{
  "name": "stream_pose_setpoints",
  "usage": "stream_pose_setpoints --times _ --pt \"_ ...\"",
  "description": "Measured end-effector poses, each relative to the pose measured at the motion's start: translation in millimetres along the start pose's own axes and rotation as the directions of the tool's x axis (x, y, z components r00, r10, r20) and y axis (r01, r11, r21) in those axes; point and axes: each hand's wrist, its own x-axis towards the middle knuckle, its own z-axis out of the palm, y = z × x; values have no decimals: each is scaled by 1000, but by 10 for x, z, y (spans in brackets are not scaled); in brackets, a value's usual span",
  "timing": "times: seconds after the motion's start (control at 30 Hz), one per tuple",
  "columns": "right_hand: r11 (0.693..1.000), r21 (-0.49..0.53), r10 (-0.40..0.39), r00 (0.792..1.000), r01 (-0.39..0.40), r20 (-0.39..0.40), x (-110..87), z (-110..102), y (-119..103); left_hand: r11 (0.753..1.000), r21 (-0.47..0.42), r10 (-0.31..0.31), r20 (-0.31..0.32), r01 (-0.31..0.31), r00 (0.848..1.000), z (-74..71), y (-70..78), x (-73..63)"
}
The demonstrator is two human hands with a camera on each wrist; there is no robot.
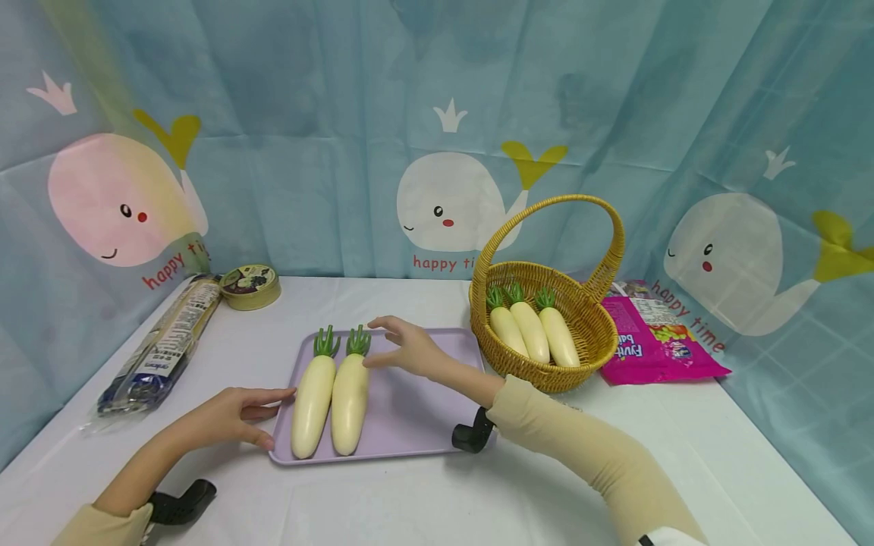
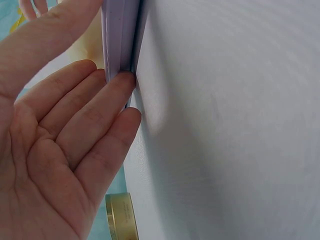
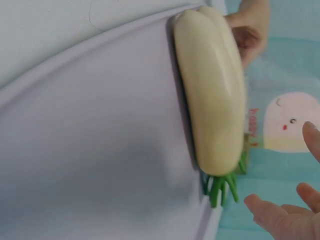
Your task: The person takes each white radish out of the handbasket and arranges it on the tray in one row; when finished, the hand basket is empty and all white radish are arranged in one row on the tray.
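Note:
Two white radishes with green tops lie side by side on a lilac tray point(image 1: 423, 409): the left radish point(image 1: 313, 406) and the right radish point(image 1: 350, 406). My left hand point(image 1: 228, 417) is at the tray's left edge with fingers extended; in the left wrist view its fingertips point(image 2: 127, 80) meet the tray's side. Over the tray, my right hand point(image 1: 410, 350) hovers near the top of the right radish, thumb and fingers spread with nothing between them. In the right wrist view, its fingers point(image 3: 280, 220) stand apart from the radish's green leaves point(image 3: 220, 190).
Behind the tray's right corner stands a wicker basket point(image 1: 478, 311) with a tall handle, holding three white radishes point(image 1: 529, 334). A pink snack bag point(image 1: 655, 349) lies to its right. At the left are a long plastic-wrapped package point(image 1: 164, 341) and a round tin point(image 1: 250, 287).

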Motion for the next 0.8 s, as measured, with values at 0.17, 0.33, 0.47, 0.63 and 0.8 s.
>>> stream_pose_setpoints --times 0.17,0.33,0.47,0.63,0.8 --pt "999 33 -39 999 39 -10 -125 -206 -43 1000 -4 -8 4 8 1000 1 -3 3" --pt "995 41 -84 995 86 -48 -265 -429 -84 1000 -1 -11 6 11 1000 1 -23 5" --pt "992 14 -120 989 122 -89 -391 -609 -133 1000 9 -13 5 13 1000 2 -40 2" --pt "988 -30 -156 980 154 -119 -523 -841 -162 1000 2 -16 5 16 1000 -1 -39 1" --pt "982 -98 -173 980 164 -99 -644 -1091 -184 1000 -3 -1 3 1 1000 0 -29 5"
